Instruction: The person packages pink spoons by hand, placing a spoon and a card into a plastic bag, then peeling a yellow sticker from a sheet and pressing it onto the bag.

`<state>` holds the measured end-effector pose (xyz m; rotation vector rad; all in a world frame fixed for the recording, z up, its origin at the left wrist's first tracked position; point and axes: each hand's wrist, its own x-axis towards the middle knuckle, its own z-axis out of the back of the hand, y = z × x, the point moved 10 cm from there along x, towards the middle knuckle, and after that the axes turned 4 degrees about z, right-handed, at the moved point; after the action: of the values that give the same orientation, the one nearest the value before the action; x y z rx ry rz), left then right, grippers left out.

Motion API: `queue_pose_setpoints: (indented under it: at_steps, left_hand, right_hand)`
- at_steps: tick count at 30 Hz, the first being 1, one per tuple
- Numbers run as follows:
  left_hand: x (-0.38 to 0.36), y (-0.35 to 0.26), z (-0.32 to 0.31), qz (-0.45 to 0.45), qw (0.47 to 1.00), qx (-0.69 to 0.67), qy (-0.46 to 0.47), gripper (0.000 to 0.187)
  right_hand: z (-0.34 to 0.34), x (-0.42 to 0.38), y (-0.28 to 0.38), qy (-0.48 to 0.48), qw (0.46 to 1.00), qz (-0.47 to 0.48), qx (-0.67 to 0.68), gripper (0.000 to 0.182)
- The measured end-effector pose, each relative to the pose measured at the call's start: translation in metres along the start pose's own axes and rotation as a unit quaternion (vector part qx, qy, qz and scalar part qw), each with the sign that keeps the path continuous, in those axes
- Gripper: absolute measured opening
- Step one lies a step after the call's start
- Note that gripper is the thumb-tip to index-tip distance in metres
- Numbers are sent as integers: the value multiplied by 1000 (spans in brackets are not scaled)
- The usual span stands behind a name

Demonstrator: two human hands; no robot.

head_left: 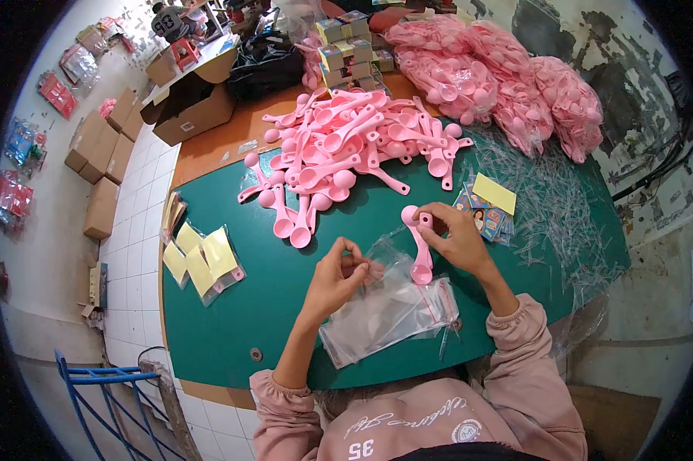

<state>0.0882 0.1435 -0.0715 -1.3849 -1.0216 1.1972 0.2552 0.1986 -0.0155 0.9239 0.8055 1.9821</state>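
My right hand (pixel 460 237) is closed on a pink measuring spoon (pixel 422 260), its bowl hanging downward; another pink round bowl shows beside my fingertips. My left hand (pixel 332 283) is closed, thumb and fingers pinching a clear plastic bag (pixel 392 265) just left of the spoon. Under both hands lies a stack of flat clear bags (pixel 362 329) on the green table mat (pixel 277 307). Beyond my hands spreads a big heap of pink measuring spoons (pixel 339 142). Printed cards (pixel 486 221), with a yellow one (pixel 495 193) on top, lie right of my right hand.
Packed bags with yellow cards (pixel 212 257) lie at the left. Clear plastic strips (pixel 558 223) litter the right side. Large bags of pink spoons (pixel 500 84), stacked small boxes (pixel 345 55) and an open carton (pixel 196 111) stand at the back. A blue metal frame (pixel 104 376) is lower left.
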Motion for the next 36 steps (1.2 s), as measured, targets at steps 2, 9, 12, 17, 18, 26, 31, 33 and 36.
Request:
queue_pose_setpoints:
  at_steps: [2, 9, 12, 17, 18, 26, 31, 33, 36]
  left_hand:
    - [-1, 2, -2, 42, 997, -61, 13, 16]
    - [2, 14, -6, 51, 995, 85, 15, 14]
    - [-1, -2, -11, -7, 984, 180, 1, 14]
    - [-3, 1, -16, 41, 980, 197, 6, 15]
    - [-3, -1, -14, 34, 981, 189, -8, 15]
    - [-1, -18, 11, 26, 999, -43, 13, 10]
    - [1, 14, -1, 85, 993, 88, 5, 13]
    - [3, 8, -9, 25, 988, 154, 15, 13]
    - [2, 10, -9, 56, 992, 112, 14, 12]
  right_hand:
    - [1, -2, -11, 4, 995, -84, 55, 13]
    - [31, -10, -9, -188, 971, -59, 138, 11]
    - [39, -15, 8, -220, 961, -17, 167, 10]
    - [19, -10, 18, -147, 983, 48, 94, 9]
    - [13, -9, 27, -120, 988, 84, 38, 9]
    - [5, -8, 44, -76, 991, 99, -44, 8]
    - [35, -17, 37, -206, 974, 81, -41, 7]
    - [32, -18, 35, -192, 977, 77, 53, 7]
    - [19, -15, 40, -135, 985, 90, 52, 8]
